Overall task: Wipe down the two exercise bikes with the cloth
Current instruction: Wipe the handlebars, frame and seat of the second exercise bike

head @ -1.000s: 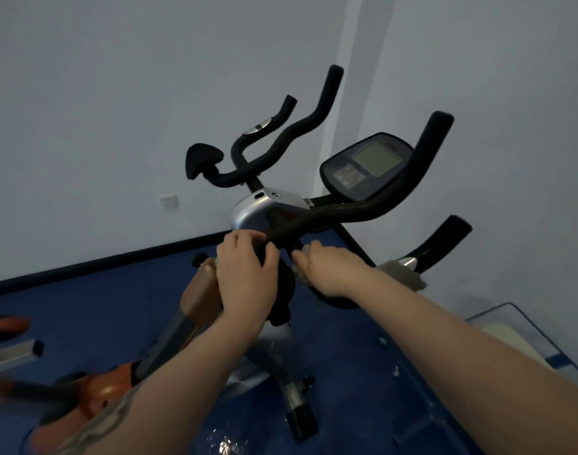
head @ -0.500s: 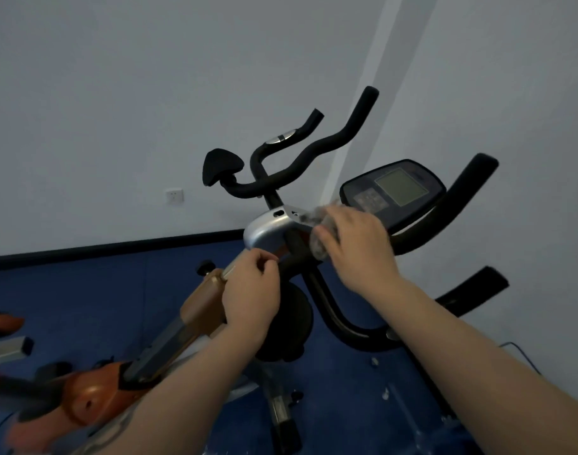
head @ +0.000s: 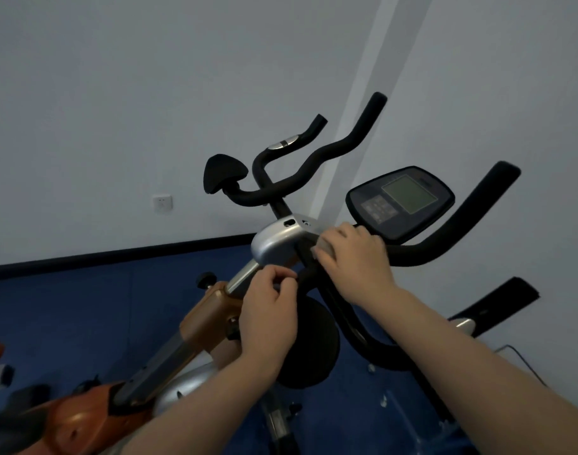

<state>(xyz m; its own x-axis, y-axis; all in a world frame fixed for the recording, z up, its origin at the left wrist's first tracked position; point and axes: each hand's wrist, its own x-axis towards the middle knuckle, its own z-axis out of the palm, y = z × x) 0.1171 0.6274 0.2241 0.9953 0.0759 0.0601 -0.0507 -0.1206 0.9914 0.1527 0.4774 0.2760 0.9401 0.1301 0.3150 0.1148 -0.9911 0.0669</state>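
Observation:
Two exercise bikes stand side by side. The near one has black foam handlebars (head: 445, 244) and a dark console (head: 400, 201) with a grey screen. My right hand (head: 353, 261) grips a pale cloth (head: 323, 247), mostly hidden under the fingers, against the near bike's bar just below the console. My left hand (head: 267, 310) is curled around the left end of that black bar. Behind them is the orange bike (head: 212, 310) with a silver cap (head: 277, 241) on its post and curved black handlebars (head: 313, 159).
A blue floor (head: 84, 307) runs to a dark skirting board under pale walls that meet in a corner. A white socket (head: 162, 203) sits on the left wall. A black round knob (head: 310, 343) lies under my hands. A thin cable (head: 524, 359) trails at the right.
My right hand lifted the cloth from low beside the knob up to the bar below the console. The view tilted up and left. My left hand kept its hold.

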